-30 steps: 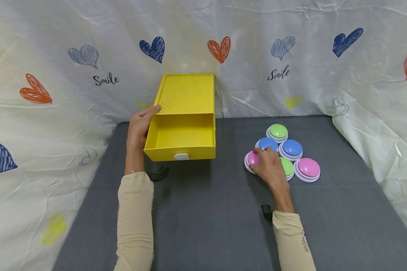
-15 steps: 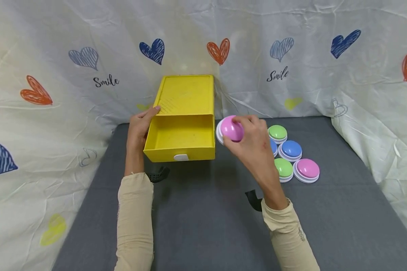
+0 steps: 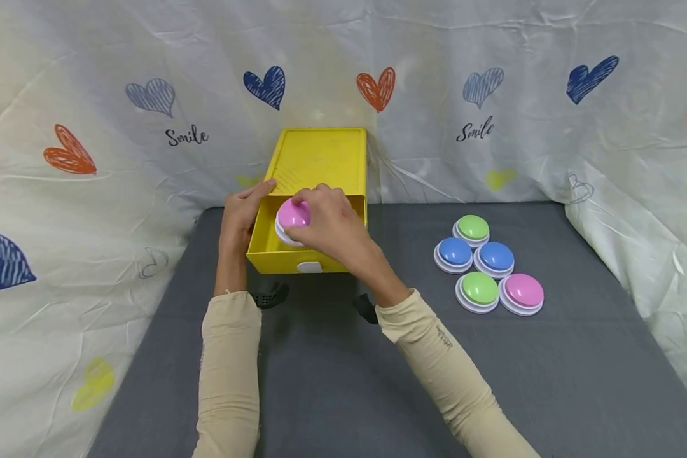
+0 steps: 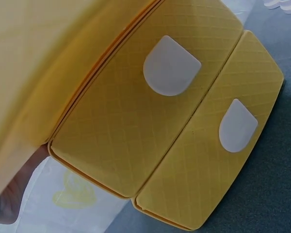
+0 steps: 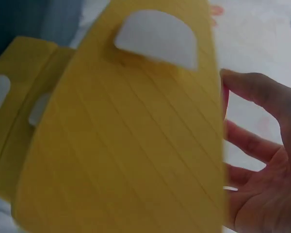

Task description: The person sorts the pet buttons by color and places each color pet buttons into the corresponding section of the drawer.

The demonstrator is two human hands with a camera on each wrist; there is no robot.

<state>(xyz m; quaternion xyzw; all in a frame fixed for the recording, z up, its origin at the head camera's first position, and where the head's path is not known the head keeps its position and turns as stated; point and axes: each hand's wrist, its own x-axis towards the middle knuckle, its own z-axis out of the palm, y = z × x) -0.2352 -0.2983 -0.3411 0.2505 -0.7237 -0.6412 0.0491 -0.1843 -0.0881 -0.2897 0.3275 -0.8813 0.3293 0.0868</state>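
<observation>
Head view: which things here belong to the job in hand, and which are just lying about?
Belong to the job:
right hand
pink domed disc, held in it
yellow drawer unit, with its open drawer
left hand, gripping the unit's edge
five other domed discs, probably

Just there, apparently backdrop:
grey cloth
heart-printed sheet

"What's that pink button (image 3: pixel 294 214) made of?"
"Plastic, by its look: smooth and glossy where I pinch it."
"And the drawer unit (image 3: pixel 323 159)?"
"Plastic too, its fronts (image 4: pixel 111 126) patterned with a fine grid. My sleeves (image 3: pixel 231 362) are matt, creased cloth."
</observation>
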